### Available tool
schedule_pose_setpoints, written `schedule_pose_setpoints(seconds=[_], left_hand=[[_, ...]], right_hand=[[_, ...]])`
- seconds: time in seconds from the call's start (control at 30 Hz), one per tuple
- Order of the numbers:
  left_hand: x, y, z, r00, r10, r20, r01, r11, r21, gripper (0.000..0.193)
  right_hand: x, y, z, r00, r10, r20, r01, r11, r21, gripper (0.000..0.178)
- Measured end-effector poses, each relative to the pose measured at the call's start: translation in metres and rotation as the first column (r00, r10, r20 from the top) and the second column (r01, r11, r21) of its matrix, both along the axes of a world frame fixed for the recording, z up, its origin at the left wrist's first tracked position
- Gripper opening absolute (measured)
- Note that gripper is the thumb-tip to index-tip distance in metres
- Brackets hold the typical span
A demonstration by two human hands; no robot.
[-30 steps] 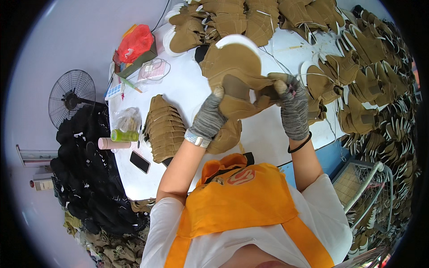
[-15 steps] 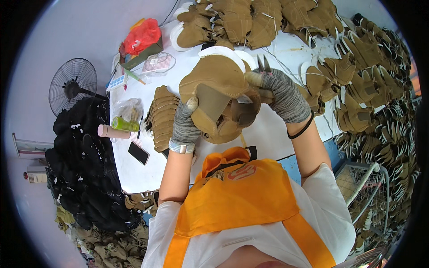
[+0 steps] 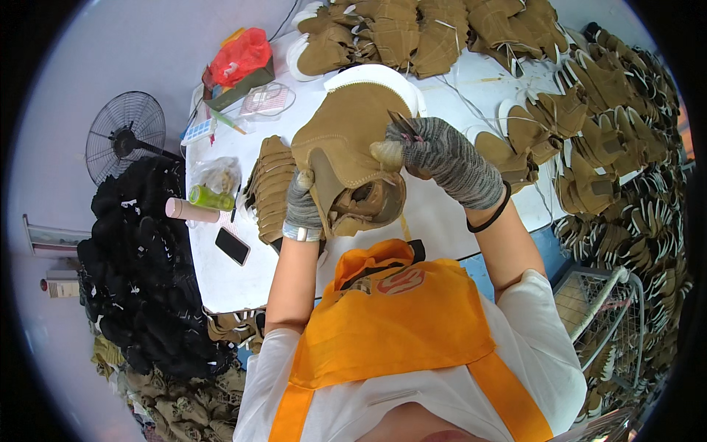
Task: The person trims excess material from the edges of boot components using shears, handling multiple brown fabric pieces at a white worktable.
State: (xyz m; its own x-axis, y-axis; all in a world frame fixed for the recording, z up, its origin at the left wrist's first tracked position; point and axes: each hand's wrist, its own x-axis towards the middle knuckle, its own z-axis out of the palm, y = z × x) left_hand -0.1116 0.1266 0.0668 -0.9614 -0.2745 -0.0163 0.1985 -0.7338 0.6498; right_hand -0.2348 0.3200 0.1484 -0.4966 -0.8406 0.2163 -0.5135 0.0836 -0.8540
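Note:
My left hand (image 3: 303,205), in a grey knit glove with bare fingertips, grips the left edge of a brown shoe upper (image 3: 345,131). The upper is held above the table, its white border at the far side and its hollow opening toward me. My right hand (image 3: 451,160), gloved the same way, is closed round a pair of thread snips (image 3: 401,125), whose pointed blades stick out past the fingers. Its thumb lies against the upper's right side. Close beside my left hand stands a row of stacked brown uppers (image 3: 270,193).
On the white table (image 3: 221,283) lie a phone (image 3: 233,246), a pink bottle (image 3: 191,210), a green bottle (image 3: 210,197) and a box with a red bag (image 3: 241,59). Brown uppers (image 3: 394,33) line the far side. A fan (image 3: 125,138) stands left, a wire cart (image 3: 600,317) right.
The upper has turned, so more of its front and white border shows. My right hand has shifted left and nearer me, bringing the snips' blades close over the upper.

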Motion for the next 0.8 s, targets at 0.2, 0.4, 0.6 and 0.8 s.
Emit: schedule_pose_setpoints(seconds=[0.2,0.4,0.6,0.8], left_hand=[[-0.001,-0.03,-0.026,0.991,0.077,-0.108,-0.087,0.992,-0.092,0.083],[0.011,-0.037,-0.002,0.968,0.22,-0.119,-0.246,0.92,-0.306,0.086],[0.01,-0.038,-0.013,0.97,0.213,-0.116,-0.243,0.876,-0.417,0.086],[-0.003,-0.019,-0.008,0.963,0.21,-0.168,-0.218,0.976,-0.027,0.073]], right_hand=[[0.015,0.004,-0.009,0.962,-0.217,0.162,0.254,0.932,-0.257,0.034],[0.043,0.014,-0.027,0.756,-0.166,0.633,0.169,0.984,0.055,0.046],[0.051,-0.004,-0.049,0.812,-0.13,0.569,0.201,0.978,-0.064,0.041],[0.054,-0.007,-0.06,0.582,-0.096,0.807,0.195,0.981,-0.024,0.028]])
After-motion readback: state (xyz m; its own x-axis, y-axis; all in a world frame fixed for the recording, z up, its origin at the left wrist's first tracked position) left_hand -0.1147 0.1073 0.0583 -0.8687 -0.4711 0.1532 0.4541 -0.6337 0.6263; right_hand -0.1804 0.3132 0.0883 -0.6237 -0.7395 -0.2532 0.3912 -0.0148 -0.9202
